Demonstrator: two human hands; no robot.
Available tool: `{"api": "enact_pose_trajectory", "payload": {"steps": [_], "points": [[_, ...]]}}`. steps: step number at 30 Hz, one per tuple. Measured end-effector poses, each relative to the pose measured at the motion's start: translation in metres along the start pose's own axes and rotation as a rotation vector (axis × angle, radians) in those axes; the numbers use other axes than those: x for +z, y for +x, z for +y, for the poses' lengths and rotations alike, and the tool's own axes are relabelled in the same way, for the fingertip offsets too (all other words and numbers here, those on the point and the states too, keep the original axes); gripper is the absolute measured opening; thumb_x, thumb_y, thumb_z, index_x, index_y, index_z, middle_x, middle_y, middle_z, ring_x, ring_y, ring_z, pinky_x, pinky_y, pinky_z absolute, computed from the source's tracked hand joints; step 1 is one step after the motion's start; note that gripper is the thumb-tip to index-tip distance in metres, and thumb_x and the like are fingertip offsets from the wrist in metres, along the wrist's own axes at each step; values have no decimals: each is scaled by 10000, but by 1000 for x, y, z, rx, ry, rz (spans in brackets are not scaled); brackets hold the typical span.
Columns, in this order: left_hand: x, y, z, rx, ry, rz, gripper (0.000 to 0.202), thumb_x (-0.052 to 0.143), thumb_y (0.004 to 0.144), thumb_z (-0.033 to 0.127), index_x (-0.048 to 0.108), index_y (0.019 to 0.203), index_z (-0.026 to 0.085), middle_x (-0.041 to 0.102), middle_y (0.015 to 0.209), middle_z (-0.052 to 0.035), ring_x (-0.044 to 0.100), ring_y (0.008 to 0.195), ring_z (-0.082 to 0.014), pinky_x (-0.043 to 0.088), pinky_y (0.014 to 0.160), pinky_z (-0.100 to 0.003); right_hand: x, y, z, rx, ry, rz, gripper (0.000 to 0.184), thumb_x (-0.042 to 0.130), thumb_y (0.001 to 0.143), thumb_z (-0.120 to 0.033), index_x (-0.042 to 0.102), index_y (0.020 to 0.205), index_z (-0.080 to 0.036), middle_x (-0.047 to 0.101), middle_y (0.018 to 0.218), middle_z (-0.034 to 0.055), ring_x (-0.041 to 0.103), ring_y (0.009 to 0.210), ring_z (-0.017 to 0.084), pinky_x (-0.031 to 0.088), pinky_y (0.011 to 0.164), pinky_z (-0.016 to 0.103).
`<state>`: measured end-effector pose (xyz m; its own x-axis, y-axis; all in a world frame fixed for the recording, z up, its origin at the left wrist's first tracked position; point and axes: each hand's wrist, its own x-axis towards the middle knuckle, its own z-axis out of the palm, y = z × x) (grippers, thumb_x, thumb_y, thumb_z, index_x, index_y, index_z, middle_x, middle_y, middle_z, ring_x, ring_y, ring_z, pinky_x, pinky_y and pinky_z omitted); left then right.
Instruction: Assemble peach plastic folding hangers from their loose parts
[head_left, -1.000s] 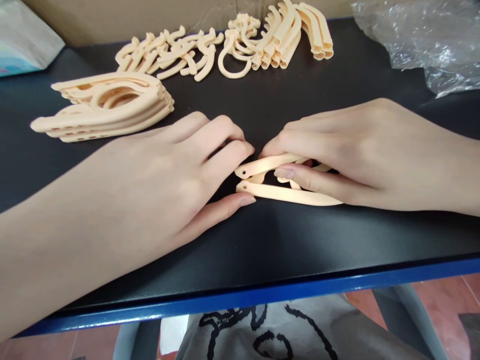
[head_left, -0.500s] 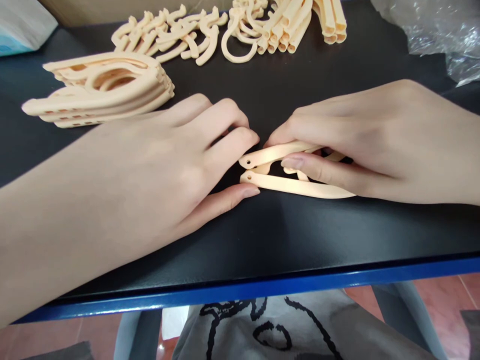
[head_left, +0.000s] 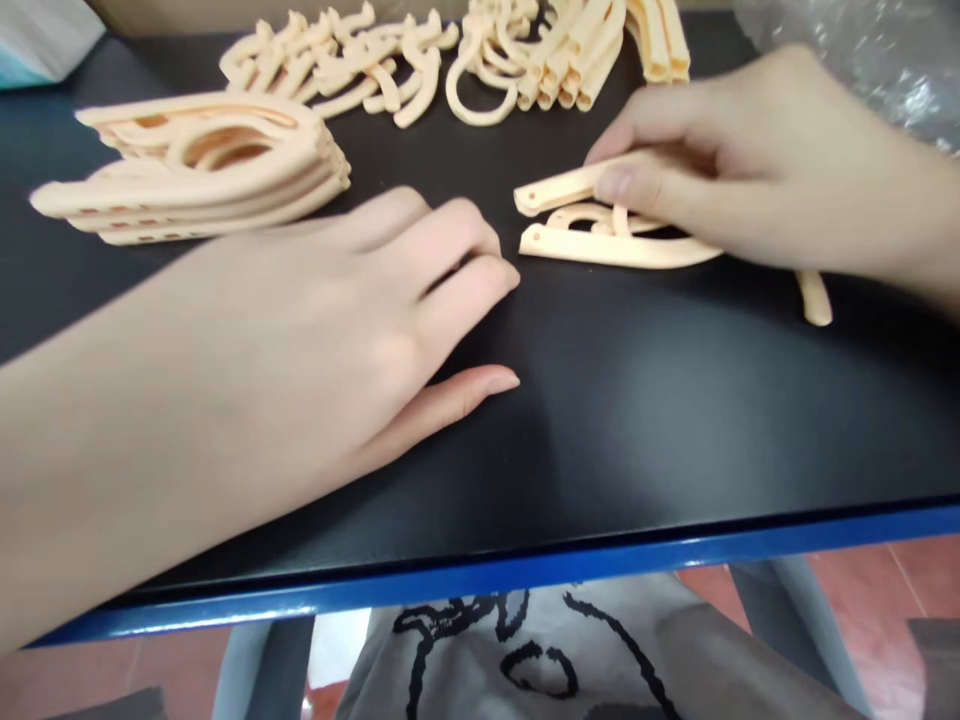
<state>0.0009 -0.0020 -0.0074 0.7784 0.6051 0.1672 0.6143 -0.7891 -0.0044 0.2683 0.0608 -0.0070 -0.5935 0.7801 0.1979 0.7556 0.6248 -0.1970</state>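
Observation:
My right hand (head_left: 720, 170) grips a cream plastic folding clothes hanger (head_left: 622, 250), thumb on its upper arm. The hanger's two narrow arms point left, each with a small hole near its tip, and smaller curved parts lie between them. A rounded hook end (head_left: 816, 298) shows below my wrist; whether it joins the hanger is hidden under my hand. My left hand (head_left: 390, 310) rests on the black table (head_left: 600, 430), holding nothing, with thumb and bent fingers apart. Beyond it lies a stack of similar cream folded hangers (head_left: 217, 190).
Loose cream hooks (head_left: 337, 70) and ring-shaped pieces (head_left: 480, 110) lie along the back, beside bundled hollow cream arms (head_left: 574, 60). Crumpled clear plastic (head_left: 900, 70) is at back right, a white-and-blue packet (head_left: 45, 40) at back left. A blue edge (head_left: 525, 565) runs along the table's front.
My right hand has carried the hanger away from me and slightly right, out of my left hand. My left hand stays in place, now empty.

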Motion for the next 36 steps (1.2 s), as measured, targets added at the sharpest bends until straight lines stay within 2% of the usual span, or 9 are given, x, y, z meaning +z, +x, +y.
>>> {"api": "enact_pose_trajectory", "payload": {"steps": [3,9,14,18,21,25,29,32,36], "points": [[-4,4,2,123,262,-31,514,269,982,487,597,1158,133,597,1068,-114,621,899,-314,525,745,-470,2,-5,-8,-170,-1,24,341,421,965,-484,597,876,-205,512,601,-26,468,558,127,336,607,302],[-13,7,6,127,242,0,325,389,979,406,571,951,139,610,908,-92,573,701,-232,457,599,-343,0,-13,-24,-150,65,-48,319,429,962,-491,564,834,-232,505,551,-39,466,512,140,304,550,289],[-10,8,4,31,91,40,240,487,943,418,539,917,185,594,839,-55,553,688,-220,406,603,-325,-2,-19,-36,-197,49,-67,336,404,977,-490,569,839,-231,563,613,-31,444,498,122,275,514,283],[-8,9,4,69,-4,45,200,533,927,391,489,906,196,629,954,-69,581,760,-224,410,607,-325,-2,-24,-41,-233,20,-19,386,403,980,-510,555,786,-213,555,607,-31,404,469,98,224,475,277],[-8,9,7,120,-55,60,131,531,926,295,494,974,178,644,993,-79,613,816,-232,449,639,-336,-2,-26,-42,-278,38,-7,376,413,986,-496,568,795,-212,557,606,-36,417,475,93,226,476,277],[-11,9,11,192,-14,96,158,460,941,152,512,1091,150,662,978,-70,631,834,-228,472,659,-340,-2,-26,-42,-299,73,-2,362,400,998,-480,577,824,-217,586,643,-31,455,515,100,253,490,278],[-13,9,11,197,34,140,223,424,981,188,508,1186,163,678,971,-52,629,821,-220,480,659,-336,-2,-24,-41,-282,84,-35,367,454,954,-554,574,847,-224,594,661,-28,478,531,114,270,500,283],[-13,9,9,173,31,156,183,419,992,212,534,1131,181,680,962,-47,619,792,-215,466,634,-336,-2,-24,-40,-280,25,-39,429,518,873,-654,556,864,-226,585,667,-18,476,537,136,273,497,292],[-12,9,9,164,38,181,163,434,987,223,554,1088,178,674,930,-47,613,763,-215,458,629,-341,-2,-24,-43,-298,-28,-35,292,534,891,-519,532,870,-228,583,690,-9,469,537,146,274,493,295]]}}
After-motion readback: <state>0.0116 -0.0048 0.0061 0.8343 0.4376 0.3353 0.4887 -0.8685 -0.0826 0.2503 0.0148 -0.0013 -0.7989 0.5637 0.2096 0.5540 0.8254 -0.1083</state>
